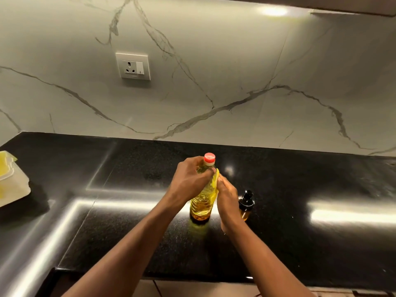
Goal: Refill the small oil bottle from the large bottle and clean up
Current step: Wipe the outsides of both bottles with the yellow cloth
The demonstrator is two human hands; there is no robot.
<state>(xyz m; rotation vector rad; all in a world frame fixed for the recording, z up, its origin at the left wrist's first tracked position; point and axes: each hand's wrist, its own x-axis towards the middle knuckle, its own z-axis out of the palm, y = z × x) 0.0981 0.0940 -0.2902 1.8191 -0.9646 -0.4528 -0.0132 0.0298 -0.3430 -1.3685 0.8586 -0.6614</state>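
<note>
Large bottle (202,202), red-capped, upright on the black bench (300,200); left hand (190,179) wrapped around its neck. Right hand (227,196) presses a yellow cloth (215,185) against its side. Small oil bottle (246,204), black-topped, stands just right of the large bottle.

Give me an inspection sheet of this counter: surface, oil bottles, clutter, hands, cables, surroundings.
Surface: black counter, glossy, light streaks.
Job's things: large bottle upright, red cap on; small bottle upright to its right, black top on.
Clutter: white container at left edge.
Hands: left hand grips large bottle near neck; right hand presses yellow cloth to its side.
Cables: nothing seen.
Surroundings: marble wall, socket.
</note>
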